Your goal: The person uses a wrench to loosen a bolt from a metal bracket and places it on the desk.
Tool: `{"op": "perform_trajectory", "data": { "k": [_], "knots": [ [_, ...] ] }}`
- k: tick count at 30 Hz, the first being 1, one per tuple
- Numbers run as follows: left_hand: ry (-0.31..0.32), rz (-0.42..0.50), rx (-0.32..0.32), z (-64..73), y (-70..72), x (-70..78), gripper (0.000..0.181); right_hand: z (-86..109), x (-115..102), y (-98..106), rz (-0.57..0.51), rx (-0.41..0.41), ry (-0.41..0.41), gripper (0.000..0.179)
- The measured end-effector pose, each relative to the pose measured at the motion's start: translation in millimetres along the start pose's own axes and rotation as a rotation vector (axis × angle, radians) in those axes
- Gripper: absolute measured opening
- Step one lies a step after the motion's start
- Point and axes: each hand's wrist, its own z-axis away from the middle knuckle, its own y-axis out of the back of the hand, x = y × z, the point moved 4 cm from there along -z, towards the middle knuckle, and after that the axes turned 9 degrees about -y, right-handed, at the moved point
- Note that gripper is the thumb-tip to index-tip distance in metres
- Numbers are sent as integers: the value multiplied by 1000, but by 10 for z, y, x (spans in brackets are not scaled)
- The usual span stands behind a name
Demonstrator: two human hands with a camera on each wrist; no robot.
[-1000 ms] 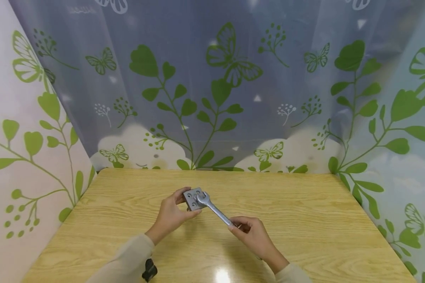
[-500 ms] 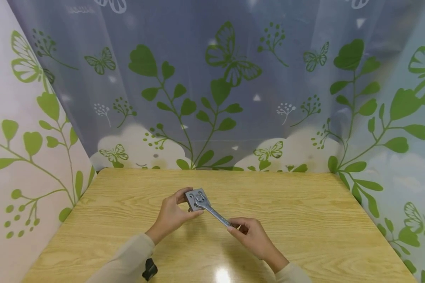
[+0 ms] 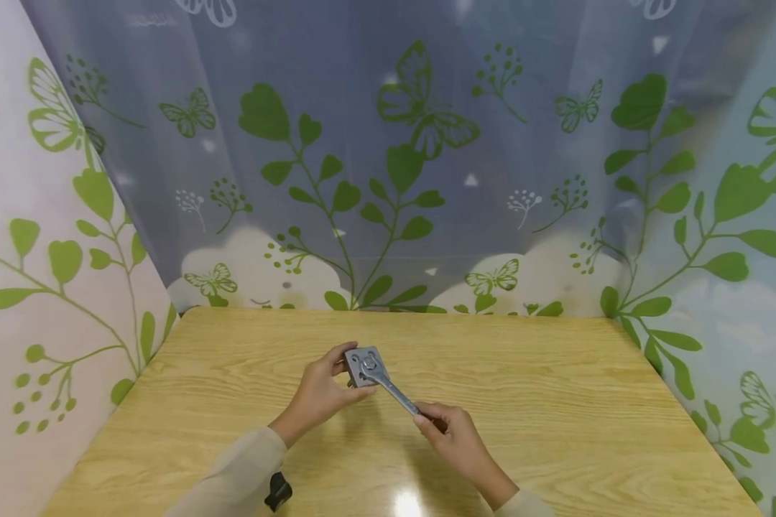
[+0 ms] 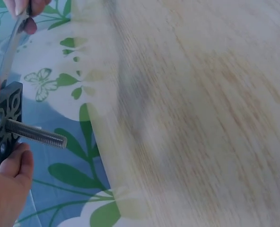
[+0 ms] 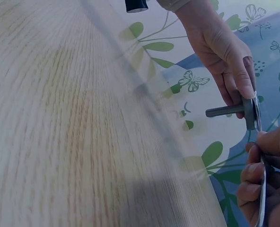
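Observation:
My left hand (image 3: 320, 391) holds a small square grey metal plate (image 3: 378, 355) by its edges, thumb at the near side and fingers at the far side. Holes show near the plate's corners. A long threaded bolt (image 4: 38, 134) sticks out of its ribbed back. My right hand (image 3: 459, 439) grips the handle of a silver open-end wrench (image 3: 397, 393). The wrench's forked end lies flat on the plate's front, around the bolt's head (image 3: 370, 365). Both hands are above the table, and the right wrist view shows the bolt (image 5: 223, 111) pointing away from the wrench.
A light wood-grain table (image 3: 543, 380) spreads beneath the hands. Curtains printed with leaves and butterflies (image 3: 427, 179) stand along its back and sides. A black wrist device (image 3: 278, 491) is at the left sleeve.
The wrench's forked end has moved left from the plate's right part onto the bolt's head. The left hand and plate have shifted slightly right.

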Motion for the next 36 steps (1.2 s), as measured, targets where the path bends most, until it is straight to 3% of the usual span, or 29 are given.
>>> {"op": "perform_trajectory", "data": {
  "k": [5, 13, 16, 19, 27, 31, 36],
  "knots": [
    [32, 21, -13, -25, -28, 26, 83, -4, 8, -19, -23, 35, -22, 31],
    [-22, -59, 4, -30, -1, 103, 75, -3, 32, -9, -62, 54, -58, 32],
    [-39, -46, -16, -28, 17, 113, 72, -7, 31, 30, -53, 35, -44, 32],
    [-36, 21, -72, -28, 39, 99, 70, -28, 34, 98, -20, 12, -32, 32],
    [33, 283, -310, -3, 43, 54, 72, -215, 65, 408, 179, -51, 18, 29],
    [39, 319, -422, 25, 28, 64, 71, -361, 25, 555, 262, -142, 87, 28],
    [9, 333, -508, 18, 31, 116, 67, -570, -122, 676, 269, -305, 167, 27]
  ]
}}
